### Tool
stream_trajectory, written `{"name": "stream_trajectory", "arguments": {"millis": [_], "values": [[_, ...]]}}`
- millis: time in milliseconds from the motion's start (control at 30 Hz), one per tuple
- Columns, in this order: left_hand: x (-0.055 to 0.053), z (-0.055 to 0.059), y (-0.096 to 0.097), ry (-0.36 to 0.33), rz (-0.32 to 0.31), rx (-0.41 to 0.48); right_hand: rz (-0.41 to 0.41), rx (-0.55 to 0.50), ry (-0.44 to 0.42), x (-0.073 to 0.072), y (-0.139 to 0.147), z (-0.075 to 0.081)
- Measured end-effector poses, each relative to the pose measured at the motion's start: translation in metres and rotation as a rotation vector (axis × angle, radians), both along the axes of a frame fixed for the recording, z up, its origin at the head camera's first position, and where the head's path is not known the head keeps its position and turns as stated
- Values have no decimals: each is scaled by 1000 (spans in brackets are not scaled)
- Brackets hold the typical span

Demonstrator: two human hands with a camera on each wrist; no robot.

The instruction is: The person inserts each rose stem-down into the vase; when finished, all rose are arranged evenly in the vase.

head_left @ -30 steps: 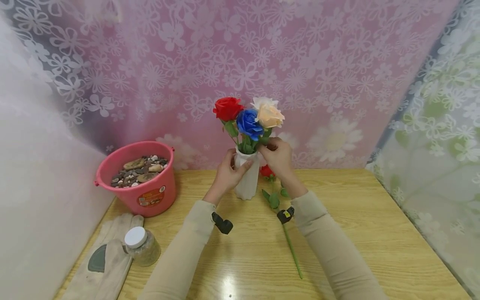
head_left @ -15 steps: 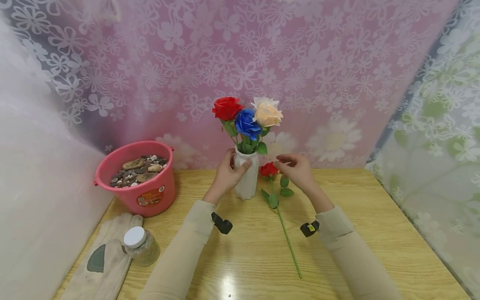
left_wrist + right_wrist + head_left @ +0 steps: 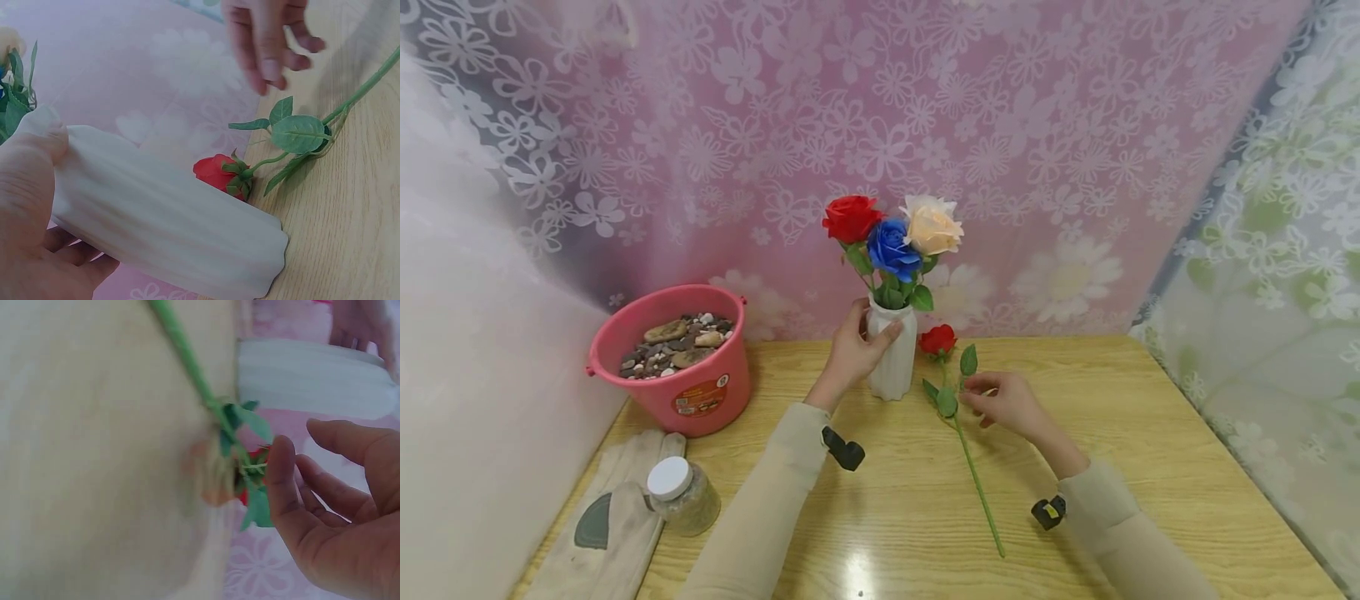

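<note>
A white ribbed vase (image 3: 892, 358) stands upright on the wooden table, holding a red rose (image 3: 852, 218), a blue rose (image 3: 894, 250) and cream-white roses (image 3: 933, 227). My left hand (image 3: 854, 354) grips the vase near its neck, thumb across the front; the left wrist view shows the vase wall (image 3: 162, 212) in that hold. To the right of the vase a loose red rose (image 3: 938, 340) lies on the table, its green stem pointing toward me. My right hand (image 3: 1006, 406) hovers beside its leaves (image 3: 947, 402), fingers loosely bent and thumb apart from them in the right wrist view.
At the left stands a pink bucket (image 3: 700, 404) of stones and pebbles. In front of it lie pale gloves (image 3: 617, 508) and a clear jar (image 3: 688, 500) with a white lid. A flowered pink curtain (image 3: 760, 125) hangs behind the table (image 3: 1112, 433).
My right hand has left the flowers at the vase's mouth and moved right, then down and toward me, to the loose rose's leaves. The left hand keeps its hold on the vase.
</note>
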State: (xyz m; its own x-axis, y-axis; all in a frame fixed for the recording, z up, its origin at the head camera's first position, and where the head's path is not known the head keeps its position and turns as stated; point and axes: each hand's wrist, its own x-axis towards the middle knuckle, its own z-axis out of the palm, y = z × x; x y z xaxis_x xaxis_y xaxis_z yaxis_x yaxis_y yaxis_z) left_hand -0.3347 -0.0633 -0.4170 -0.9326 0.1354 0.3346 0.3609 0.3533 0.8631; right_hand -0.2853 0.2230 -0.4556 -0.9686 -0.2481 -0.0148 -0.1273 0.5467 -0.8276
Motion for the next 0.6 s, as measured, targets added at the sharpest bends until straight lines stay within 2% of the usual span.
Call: {"name": "stream_trajectory", "arguments": {"millis": [300,600], "values": [[2,1,-1,0,7,-23,44,74,-41,18,-3,-22],[0,-1,-1,19,5,-31,23,192,38,20,-11,-31]]}}
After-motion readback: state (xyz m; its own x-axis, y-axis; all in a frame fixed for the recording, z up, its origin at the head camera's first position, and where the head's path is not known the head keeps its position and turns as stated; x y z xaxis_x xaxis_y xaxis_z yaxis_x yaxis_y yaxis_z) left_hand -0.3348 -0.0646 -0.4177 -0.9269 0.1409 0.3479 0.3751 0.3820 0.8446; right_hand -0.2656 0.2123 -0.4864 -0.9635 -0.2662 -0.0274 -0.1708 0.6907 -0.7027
